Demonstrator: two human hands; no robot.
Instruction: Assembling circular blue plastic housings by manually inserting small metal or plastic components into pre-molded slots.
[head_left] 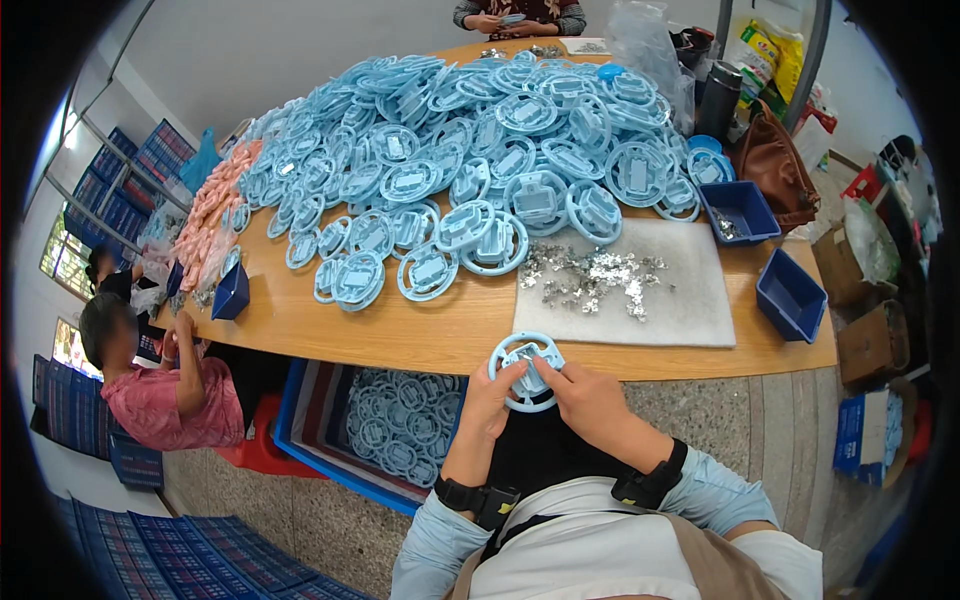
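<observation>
Close to my body, just off the table's front edge, I hold a light blue plastic toy steering wheel point(545, 343) between both hands. My left hand point(485, 402) grips the wheel's left side, its thumb on the middle. From the right, my right hand point(592, 400) presses thumb and fingers onto the wheel's middle; whether a small part is under them cannot be made out. Small shiny metal pieces point(605, 268) lie scattered on a white mat point(685, 325) beyond my hands. A large heap of similar blue wheels point(410, 180) covers much of the table.
Two dark blue bins point(792, 295) point(740, 205) stand at the table's right, near a brown bag point(775, 165) and a black bottle point(720, 95). Below the table, a blue crate point(290, 420) holds more wheels. A person in pink point(165, 400) sits left; another point(520, 18) works opposite.
</observation>
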